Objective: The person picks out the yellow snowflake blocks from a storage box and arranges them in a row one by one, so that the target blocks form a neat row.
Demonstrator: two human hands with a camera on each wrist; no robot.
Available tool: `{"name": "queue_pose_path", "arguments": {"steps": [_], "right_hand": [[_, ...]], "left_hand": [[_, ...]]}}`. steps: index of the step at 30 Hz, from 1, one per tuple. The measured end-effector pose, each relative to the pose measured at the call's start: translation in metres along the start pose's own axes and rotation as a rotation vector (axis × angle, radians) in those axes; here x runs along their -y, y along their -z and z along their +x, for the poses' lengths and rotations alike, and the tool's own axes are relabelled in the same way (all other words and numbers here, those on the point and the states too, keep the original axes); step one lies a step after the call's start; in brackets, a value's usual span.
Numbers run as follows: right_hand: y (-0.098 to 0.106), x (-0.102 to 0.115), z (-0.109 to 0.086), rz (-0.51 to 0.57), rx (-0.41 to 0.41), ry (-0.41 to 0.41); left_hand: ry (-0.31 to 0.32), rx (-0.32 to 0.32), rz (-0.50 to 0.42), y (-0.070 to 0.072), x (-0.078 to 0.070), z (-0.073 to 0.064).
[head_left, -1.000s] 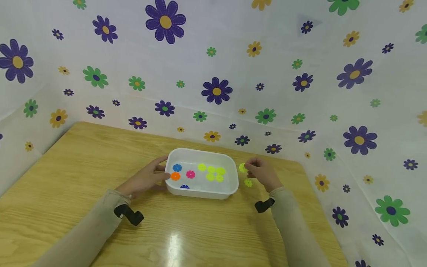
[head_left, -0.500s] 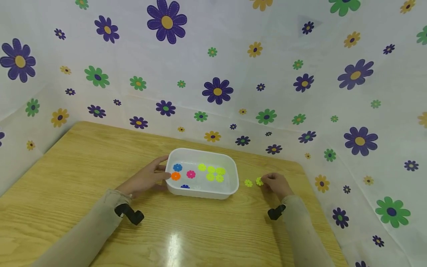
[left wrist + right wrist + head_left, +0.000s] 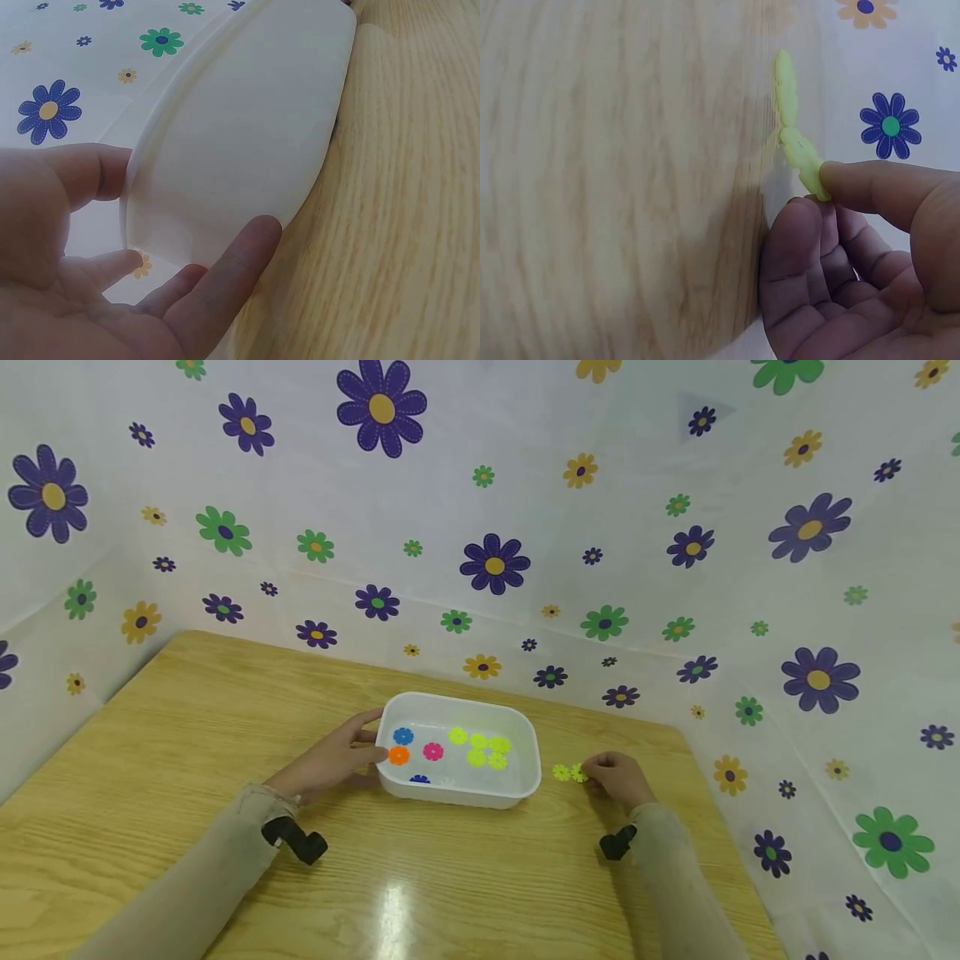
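My left hand (image 3: 336, 758) holds the left end of a white plastic tub (image 3: 457, 797), with its thumb at the rim and fingers against the outer wall. Beyond the tub's right end, my right hand (image 3: 619, 777) pinches a yellow notched flower-shaped disc (image 3: 578, 772) between thumb and fingers. The left edge of this disc meets a second yellow disc (image 3: 561, 772) lying on the table. In the right wrist view the held disc (image 3: 802, 159) tilts up from the flat one (image 3: 785, 90). Whether the two interlock is too small to tell.
Inside the tub lie several yellow discs (image 3: 477, 757), a blue disc (image 3: 402, 736), an orange disc (image 3: 398, 755), a pink disc (image 3: 432, 751) and a dark blue disc (image 3: 420, 779). A flower-printed white cloth (image 3: 420, 510) stands behind the wooden table (image 3: 480, 877).
My right hand has moved right and toward me from beside the tub with the yellow disc, then brought it left against the second disc. The left hand stays on the tub.
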State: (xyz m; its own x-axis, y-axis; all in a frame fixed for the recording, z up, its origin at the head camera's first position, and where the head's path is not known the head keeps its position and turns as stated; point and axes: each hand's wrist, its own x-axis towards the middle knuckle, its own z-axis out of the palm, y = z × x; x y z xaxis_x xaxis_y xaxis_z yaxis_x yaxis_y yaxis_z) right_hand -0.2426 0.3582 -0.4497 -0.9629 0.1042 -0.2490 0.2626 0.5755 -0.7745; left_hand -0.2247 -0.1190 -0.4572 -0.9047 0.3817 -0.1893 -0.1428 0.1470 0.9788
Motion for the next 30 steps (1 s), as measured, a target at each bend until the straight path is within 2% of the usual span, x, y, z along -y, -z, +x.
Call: {"name": "queue_pose_path", "arguments": {"steps": [10, 30], "right_hand": [[-0.006, 0.003, 0.000, -0.016, -0.044, 0.013], [-0.013, 0.001, 0.001, -0.100, -0.055, 0.026]], "left_hand": [[-0.010, 0.016, -0.019, -0.001, 0.000, -0.001], [-0.010, 0.014, -0.022, 0.000, -0.001, -0.002]]}}
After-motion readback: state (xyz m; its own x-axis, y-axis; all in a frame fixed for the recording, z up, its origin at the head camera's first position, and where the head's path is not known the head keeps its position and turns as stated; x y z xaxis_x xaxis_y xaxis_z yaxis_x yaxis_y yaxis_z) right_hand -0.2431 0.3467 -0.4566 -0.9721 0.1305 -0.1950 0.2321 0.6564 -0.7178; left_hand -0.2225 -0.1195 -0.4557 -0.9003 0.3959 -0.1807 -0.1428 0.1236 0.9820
